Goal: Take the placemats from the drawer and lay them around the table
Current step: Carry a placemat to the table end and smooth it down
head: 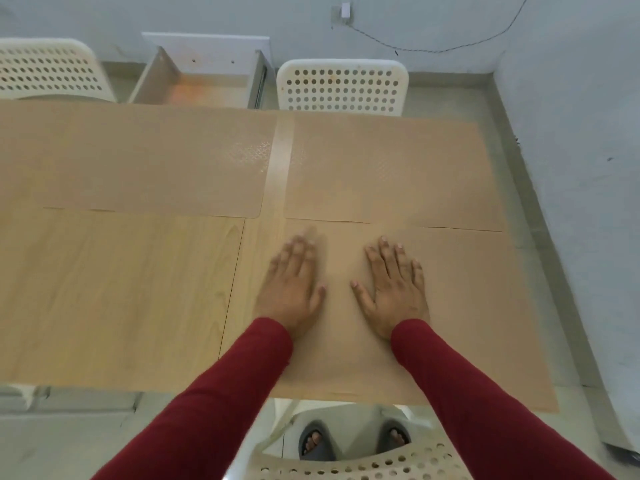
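Note:
Three tan placemats lie on the light wooden table (pixel 114 289). One placemat (pixel 138 161) covers the far left side, a second placemat (pixel 391 171) the far right. The near-right placemat (pixel 467 323) lies under both my hands. My left hand (pixel 294 289) and my right hand (pixel 394 289) press flat on it, palms down, fingers spread, holding nothing. Beyond the table's far edge stands the open drawer (pixel 197 81); the part I can see holds no mats.
Two white perforated chairs stand across the table, one at far left (pixel 52 69) and one at right (pixel 343 86). A third chair (pixel 363 459) is beneath me, with my sandalled feet (pixel 353 441) visible. A wall (pixel 581 133) runs close along the right.

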